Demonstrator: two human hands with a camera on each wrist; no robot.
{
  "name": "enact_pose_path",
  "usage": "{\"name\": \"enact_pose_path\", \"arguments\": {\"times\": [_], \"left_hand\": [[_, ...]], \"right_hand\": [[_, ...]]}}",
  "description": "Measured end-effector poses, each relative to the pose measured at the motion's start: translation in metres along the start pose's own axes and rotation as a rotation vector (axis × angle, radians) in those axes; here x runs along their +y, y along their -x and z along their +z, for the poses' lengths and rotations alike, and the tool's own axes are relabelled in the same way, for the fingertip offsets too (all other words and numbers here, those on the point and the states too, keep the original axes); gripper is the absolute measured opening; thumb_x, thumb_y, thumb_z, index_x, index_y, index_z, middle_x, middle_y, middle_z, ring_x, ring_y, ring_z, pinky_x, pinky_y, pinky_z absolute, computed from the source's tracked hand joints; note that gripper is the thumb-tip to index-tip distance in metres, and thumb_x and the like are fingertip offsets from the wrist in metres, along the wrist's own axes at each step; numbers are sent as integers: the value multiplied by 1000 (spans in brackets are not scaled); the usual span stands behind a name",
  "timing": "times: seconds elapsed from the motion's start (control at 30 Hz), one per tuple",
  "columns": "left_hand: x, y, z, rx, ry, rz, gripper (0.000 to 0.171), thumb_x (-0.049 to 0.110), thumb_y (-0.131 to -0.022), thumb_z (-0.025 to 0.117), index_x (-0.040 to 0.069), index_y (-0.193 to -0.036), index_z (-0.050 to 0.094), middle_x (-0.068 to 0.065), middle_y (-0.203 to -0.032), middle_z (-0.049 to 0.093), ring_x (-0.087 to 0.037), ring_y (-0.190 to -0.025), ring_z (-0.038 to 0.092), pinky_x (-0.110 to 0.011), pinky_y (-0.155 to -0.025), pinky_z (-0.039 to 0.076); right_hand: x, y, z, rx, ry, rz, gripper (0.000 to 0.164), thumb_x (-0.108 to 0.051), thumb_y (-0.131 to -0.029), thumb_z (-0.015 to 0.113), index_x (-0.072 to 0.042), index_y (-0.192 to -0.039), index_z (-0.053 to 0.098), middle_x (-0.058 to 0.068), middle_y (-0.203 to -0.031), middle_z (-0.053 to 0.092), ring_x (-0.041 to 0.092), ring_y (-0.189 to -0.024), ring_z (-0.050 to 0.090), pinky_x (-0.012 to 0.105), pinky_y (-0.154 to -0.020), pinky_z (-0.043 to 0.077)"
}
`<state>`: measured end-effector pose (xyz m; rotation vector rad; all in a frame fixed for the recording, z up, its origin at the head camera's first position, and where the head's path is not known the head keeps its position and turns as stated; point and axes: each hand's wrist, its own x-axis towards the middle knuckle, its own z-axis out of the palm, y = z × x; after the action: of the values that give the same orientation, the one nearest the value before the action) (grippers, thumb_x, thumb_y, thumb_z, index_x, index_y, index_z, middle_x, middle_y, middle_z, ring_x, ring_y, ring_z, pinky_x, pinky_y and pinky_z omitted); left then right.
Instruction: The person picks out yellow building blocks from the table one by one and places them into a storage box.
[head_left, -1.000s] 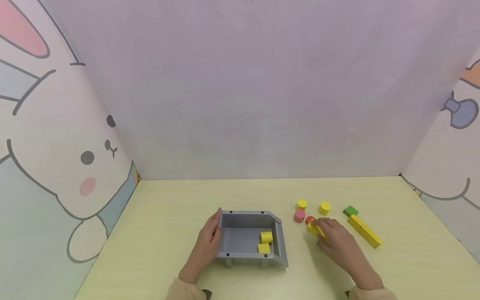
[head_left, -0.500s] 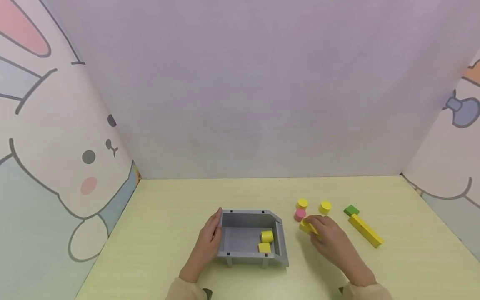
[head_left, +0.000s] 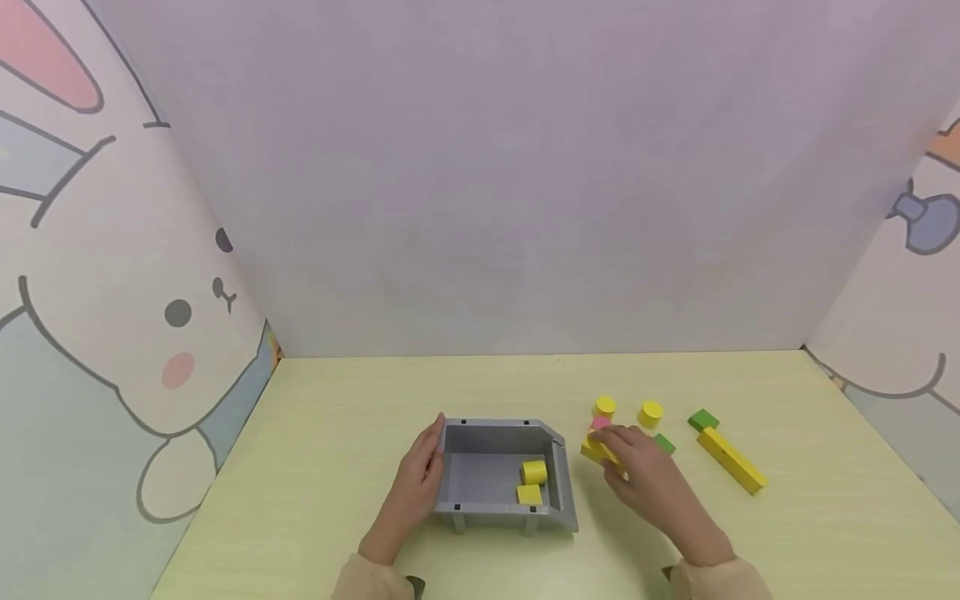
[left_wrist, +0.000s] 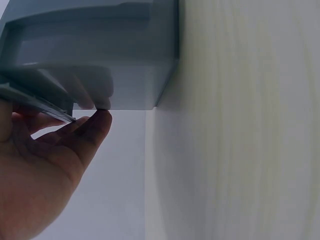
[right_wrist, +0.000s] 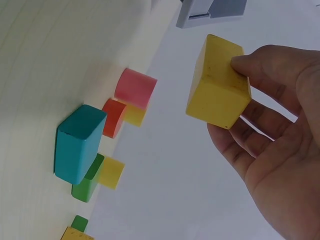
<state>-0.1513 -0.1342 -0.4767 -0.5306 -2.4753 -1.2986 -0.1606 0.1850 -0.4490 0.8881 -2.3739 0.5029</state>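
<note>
My left hand (head_left: pixel 415 475) grips the left side of a grey plastic bin (head_left: pixel 495 510) on the table; the left wrist view has its thumb and fingers at the bin's lip. Inside the bin lie a yellow cylinder (head_left: pixel 534 472) and a small yellow block (head_left: pixel 528 496). Just right of the bin, my right hand (head_left: pixel 648 475) holds a yellow rectangular block (right_wrist: pixel 217 85) between thumb and fingers. The right wrist view shows that block raised off the table. From the head, the hand and block hide the red cylinder (right_wrist: pixel 114 117) and the teal block (right_wrist: pixel 80 145).
A pink cylinder (right_wrist: pixel 135 87) lies close by the red one. Two yellow cylinders, one at the left (head_left: pixel 604 407) and another (head_left: pixel 651 413), stand behind my right hand. Further right are green blocks (head_left: pixel 703 420) and a long yellow bar (head_left: pixel 731 461). A wall (head_left: pixel 525 208) rises behind the table.
My right hand has moved left toward the bin, carrying the yellow block. A green block behind the hand has come into view. My left hand and the bin stay where they were.
</note>
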Motion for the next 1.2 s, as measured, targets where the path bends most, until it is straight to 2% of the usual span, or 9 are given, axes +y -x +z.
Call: {"name": "enact_pose_path", "arguments": {"times": [0.13,0.33,0.53,0.73,0.87,1.2], "left_hand": [[1,1,-1,-4,1,-13,43,4,-97,35,-2,-139,30,-26,-138,40,-33,-128,34,-53,-101,36],[1,1,-1,-8,1,-27,43,5,-97,34,-1,-139,30,-25,-138,40,-33,-128,34,-53,-101,36],[2,1,-1,-5,11,-21,43,5,-97,35,-2,-139,30,-25,-138,40,-34,-127,34,-54,-100,37],[0,0,0,-1,5,-4,42,3,-96,37,-5,-137,31,-27,-137,40,-35,-127,35,-54,-99,38],[1,1,-1,-1,9,-13,43,4,-97,36,-2,-139,31,-25,-138,40,-33,-127,35,-53,-100,37],[0,0,0,-7,2,-25,42,3,-96,36,-3,-138,31,-27,-137,40,-35,-127,35,-54,-100,38]], "right_hand": [[-3,-3,2,8,-9,-23,41,6,-58,71,-4,-97,64,9,-95,67,18,-80,58,36,-63,57],[-8,-9,5,-50,-16,17,39,3,-61,71,-6,-98,65,4,-94,66,14,-80,56,32,-62,56],[-14,-15,10,-54,-27,-14,37,4,-62,71,-5,-97,65,7,-94,66,20,-86,60,38,-69,57],[-21,-20,16,-51,-50,-40,37,4,-62,72,-5,-98,65,9,-97,66,23,-88,60,39,-70,58],[-25,-23,18,-96,-58,-25,35,1,-65,72,-7,-99,65,7,-99,66,22,-91,60,38,-74,57],[-37,-28,26,-175,-139,-19,37,1,-69,70,-10,-103,65,6,-104,66,17,-92,57,36,-76,57]]}}
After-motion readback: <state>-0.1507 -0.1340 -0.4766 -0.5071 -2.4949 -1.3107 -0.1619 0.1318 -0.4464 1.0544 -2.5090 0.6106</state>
